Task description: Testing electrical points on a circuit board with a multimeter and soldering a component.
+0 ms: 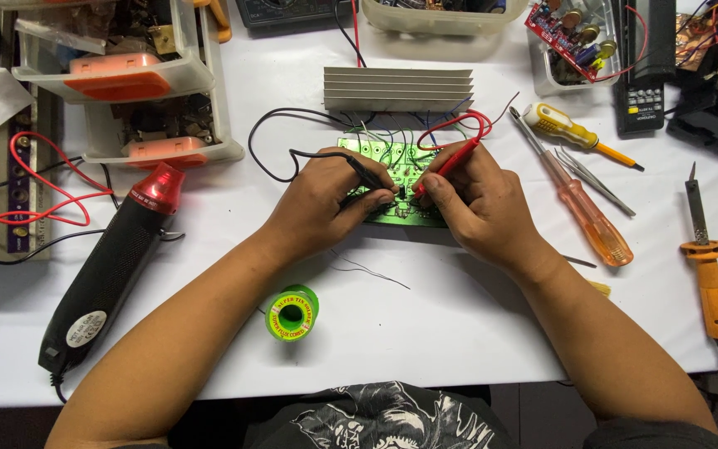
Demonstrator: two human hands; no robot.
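Observation:
A green circuit board [380,154] lies on the white table, wired to a ribbed grey heat sink [398,88] behind it. My left hand [326,204] grips a black test probe [366,173] with its tip down on the board. My right hand [475,204] grips a red test probe [449,164], its tip touching the board close to the black one. Both hands rest over the board's front half and hide it. Black and red leads run off toward the back.
A black and red heat gun [114,262] lies at left, a green solder spool [292,313] near the front. An orange screwdriver [587,212], a yellow screwdriver [571,131], tweezers [596,181] and an orange soldering iron [705,266] lie at right. Parts trays [201,79] stand at back left.

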